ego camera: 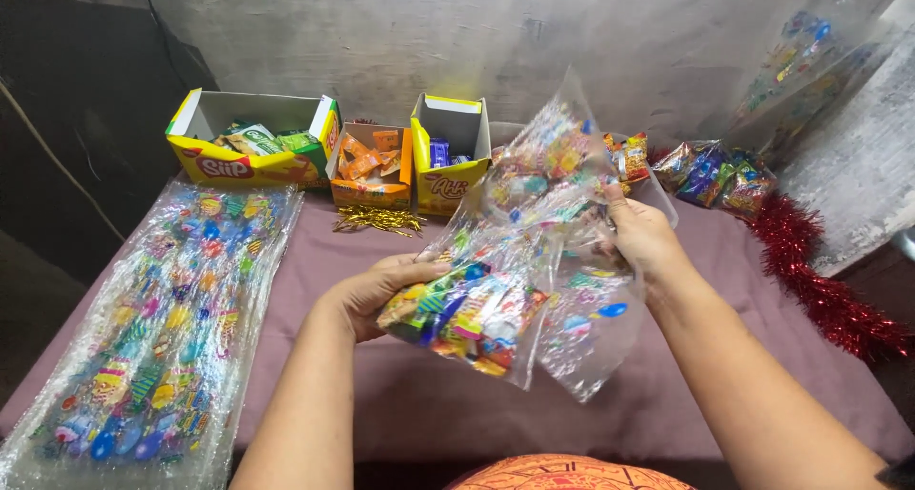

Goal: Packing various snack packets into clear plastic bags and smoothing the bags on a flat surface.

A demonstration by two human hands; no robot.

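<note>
While my left hand (376, 295) pinches the filled snack bag (467, 311) above the table's front edge and my right hand (643, 234) grips empty bags (562, 214) — slick plastic could slip, spilling snacks.

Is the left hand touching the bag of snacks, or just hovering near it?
Touching. The head view shows the left hand gripping the filled snack bag, its thumb lying over the bag's upper edge.

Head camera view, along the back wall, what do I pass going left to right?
Wide yellow box of green packets → orange box of orange packets → tall yellow box → filled snack bags → red tinsel.
</note>
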